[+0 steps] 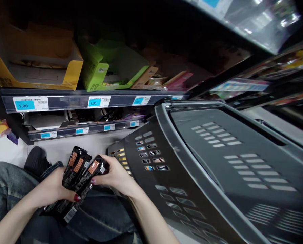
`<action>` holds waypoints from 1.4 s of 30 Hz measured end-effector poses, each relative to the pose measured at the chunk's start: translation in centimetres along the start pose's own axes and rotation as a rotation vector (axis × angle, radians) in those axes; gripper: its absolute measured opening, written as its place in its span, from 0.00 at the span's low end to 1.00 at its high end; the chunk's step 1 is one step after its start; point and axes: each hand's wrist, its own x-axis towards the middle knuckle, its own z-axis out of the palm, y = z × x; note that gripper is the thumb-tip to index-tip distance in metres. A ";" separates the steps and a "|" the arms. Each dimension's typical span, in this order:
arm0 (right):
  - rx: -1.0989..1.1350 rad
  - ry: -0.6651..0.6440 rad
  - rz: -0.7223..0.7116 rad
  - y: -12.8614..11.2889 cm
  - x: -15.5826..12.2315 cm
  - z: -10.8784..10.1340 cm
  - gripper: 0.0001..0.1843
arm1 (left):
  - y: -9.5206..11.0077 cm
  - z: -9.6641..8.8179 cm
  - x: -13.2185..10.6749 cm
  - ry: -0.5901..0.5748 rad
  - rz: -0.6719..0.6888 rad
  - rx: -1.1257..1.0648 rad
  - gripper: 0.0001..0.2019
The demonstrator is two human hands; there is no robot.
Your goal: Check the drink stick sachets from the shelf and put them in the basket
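Several slim black packets (76, 169) with orange labels are fanned out above my lap. My left hand (53, 188) wraps round their lower left side, its thumb across the front. With my right hand (113, 174) I pinch the upper end of the rightmost packet, thumb in front and fingers behind. A barcode shows on the bottom end of one packet. The printing on them is too small to read. Just right of my right hand stands a large grey plastic shopping basket (146, 183) with slotted walls.
Ahead is a shelf with a yellow display box (74, 73), a green display box (94, 73) and other open cartons. Price tags (31, 104) line its edge. A lower shelf (65, 132) holds dark packets. My legs (11, 189) are folded beneath my hands.
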 end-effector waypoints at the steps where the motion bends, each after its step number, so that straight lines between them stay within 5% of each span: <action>1: 0.027 0.005 0.025 0.1 0.0 0.0 0.16 | 0.2 0.0 0.0 0.010 -0.006 0.000 0.24; 6: 0.199 0.026 0.022 0.3 0.0 -0.2 0.14 | 0.9 0.0 -0.4 0.161 -0.017 -0.103 0.19; 12: 0.657 0.475 -0.196 -0.2 0.5 -0.1 0.19 | 1.0 -0.9 0.0 0.691 0.106 -0.658 0.18; 17: 0.638 0.632 -0.225 0.6 0.9 1.9 0.19 | 0.5 -0.8 -0.1 0.563 0.358 -0.589 0.17; 21: 0.480 0.610 -0.246 1.7 0.8 3.8 0.20 | 0.7 -0.2 -0.5 0.740 0.357 -0.399 0.19; 26: 0.383 0.728 -0.300 2.3 0.5 5.0 0.39 | 0.9 0.1 -0.4 0.851 0.290 -0.473 0.30; 31: 0.393 0.753 -0.243 2.4 0.9 4.6 0.44 | 0.5 0.3 -0.3 0.933 0.332 -0.436 0.25; 36: 0.603 0.715 -0.234 1.5 0.7 4.8 0.42 | 0.5 0.8 -0.2 0.950 0.368 -0.501 0.22; 42: 0.903 0.472 -0.132 2.3 0.6 7.5 0.21 | -0.1 1.7 0.3 0.966 0.336 -0.557 0.22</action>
